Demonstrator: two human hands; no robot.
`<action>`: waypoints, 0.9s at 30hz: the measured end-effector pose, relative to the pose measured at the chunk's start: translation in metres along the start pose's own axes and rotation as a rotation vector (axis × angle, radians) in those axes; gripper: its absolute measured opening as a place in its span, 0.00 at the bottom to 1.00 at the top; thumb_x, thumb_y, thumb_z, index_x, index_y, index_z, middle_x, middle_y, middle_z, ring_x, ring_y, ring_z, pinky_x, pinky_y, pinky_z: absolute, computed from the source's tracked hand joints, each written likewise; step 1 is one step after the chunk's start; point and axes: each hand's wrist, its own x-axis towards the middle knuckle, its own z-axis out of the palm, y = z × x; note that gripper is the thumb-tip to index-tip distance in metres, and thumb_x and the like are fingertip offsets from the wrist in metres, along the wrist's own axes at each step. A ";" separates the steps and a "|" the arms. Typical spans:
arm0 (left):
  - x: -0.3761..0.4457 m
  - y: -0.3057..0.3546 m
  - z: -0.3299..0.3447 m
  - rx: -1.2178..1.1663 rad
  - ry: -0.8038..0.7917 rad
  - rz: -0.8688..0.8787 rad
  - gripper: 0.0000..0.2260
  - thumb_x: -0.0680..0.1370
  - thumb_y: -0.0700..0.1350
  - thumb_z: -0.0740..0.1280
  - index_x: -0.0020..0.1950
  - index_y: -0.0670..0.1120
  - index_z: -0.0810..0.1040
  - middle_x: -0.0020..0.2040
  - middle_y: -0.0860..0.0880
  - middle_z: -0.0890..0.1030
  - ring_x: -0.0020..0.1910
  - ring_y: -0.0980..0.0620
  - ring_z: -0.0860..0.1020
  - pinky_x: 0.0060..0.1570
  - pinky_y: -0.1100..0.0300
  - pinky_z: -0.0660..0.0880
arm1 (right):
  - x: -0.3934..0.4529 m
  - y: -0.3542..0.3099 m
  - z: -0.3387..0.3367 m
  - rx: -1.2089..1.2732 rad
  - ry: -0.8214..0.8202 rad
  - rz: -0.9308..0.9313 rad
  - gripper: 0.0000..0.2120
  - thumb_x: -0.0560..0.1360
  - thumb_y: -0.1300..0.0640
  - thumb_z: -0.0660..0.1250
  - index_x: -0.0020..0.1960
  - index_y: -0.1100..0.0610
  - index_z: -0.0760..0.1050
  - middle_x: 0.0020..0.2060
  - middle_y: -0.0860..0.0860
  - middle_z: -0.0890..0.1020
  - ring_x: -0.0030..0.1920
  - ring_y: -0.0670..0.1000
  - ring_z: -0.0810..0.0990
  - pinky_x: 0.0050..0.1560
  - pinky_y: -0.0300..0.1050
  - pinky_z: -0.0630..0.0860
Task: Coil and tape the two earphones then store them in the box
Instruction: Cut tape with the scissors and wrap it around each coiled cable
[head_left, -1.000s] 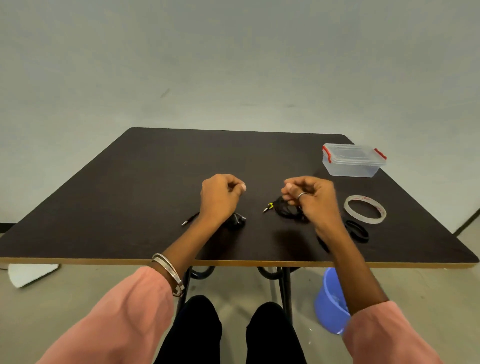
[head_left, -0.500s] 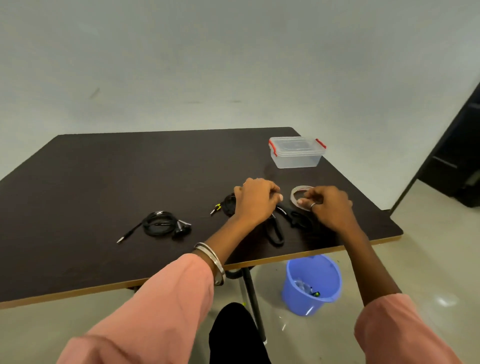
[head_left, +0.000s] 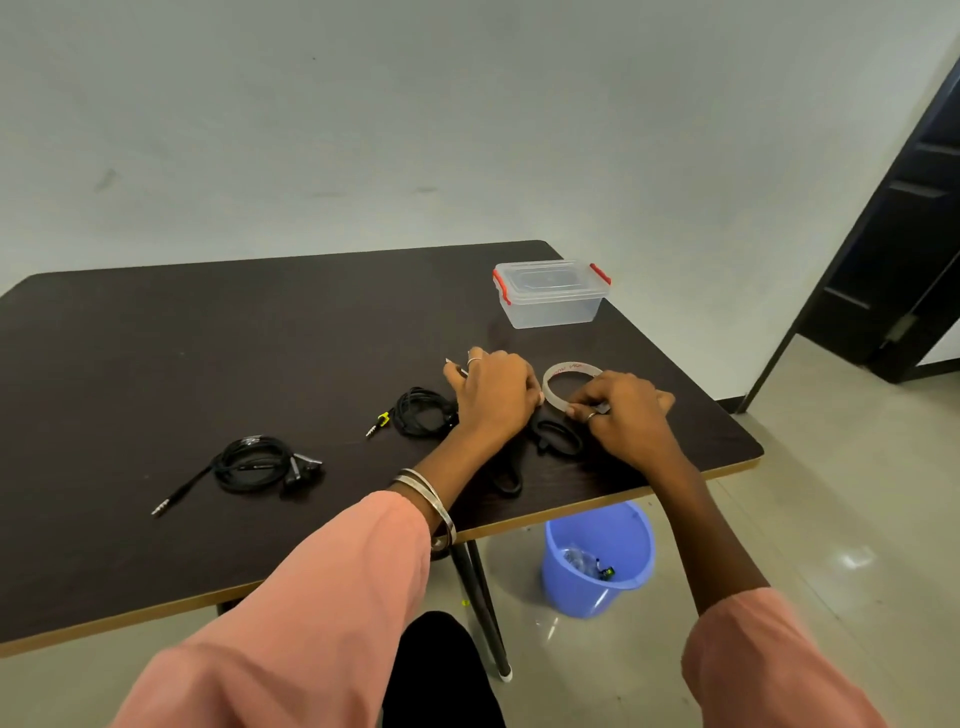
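Red printed lettering present on the inner face of the tape roll, along the far arc of the ring. Characters too small and blurred for reading; possibly a brand mark repeated around the core. No legible text, number or sign found on the box, its lid or its red clips. No marking legible on either coiled earphone, the plugs, or the blue bucket. No label visible on the surface, the wall or the dark door frame at right.
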 end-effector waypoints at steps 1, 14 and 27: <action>0.000 0.000 0.001 -0.002 0.003 0.001 0.06 0.77 0.47 0.67 0.46 0.51 0.85 0.50 0.51 0.82 0.64 0.46 0.67 0.66 0.38 0.57 | 0.000 0.001 0.000 0.007 0.003 -0.005 0.05 0.76 0.53 0.68 0.49 0.46 0.83 0.52 0.47 0.81 0.60 0.51 0.72 0.53 0.49 0.57; 0.004 -0.005 -0.008 0.087 0.053 0.037 0.07 0.76 0.46 0.67 0.42 0.50 0.85 0.46 0.53 0.82 0.64 0.49 0.67 0.65 0.40 0.53 | -0.001 0.003 -0.004 -0.038 0.018 0.022 0.07 0.77 0.58 0.67 0.48 0.48 0.82 0.53 0.48 0.80 0.58 0.50 0.72 0.60 0.54 0.57; 0.020 -0.036 -0.035 0.048 0.095 -0.082 0.05 0.74 0.45 0.70 0.40 0.52 0.85 0.40 0.54 0.83 0.62 0.49 0.69 0.62 0.42 0.55 | 0.013 0.013 -0.016 -0.189 -0.135 -0.015 0.11 0.77 0.65 0.63 0.53 0.52 0.80 0.58 0.52 0.77 0.63 0.53 0.71 0.73 0.58 0.49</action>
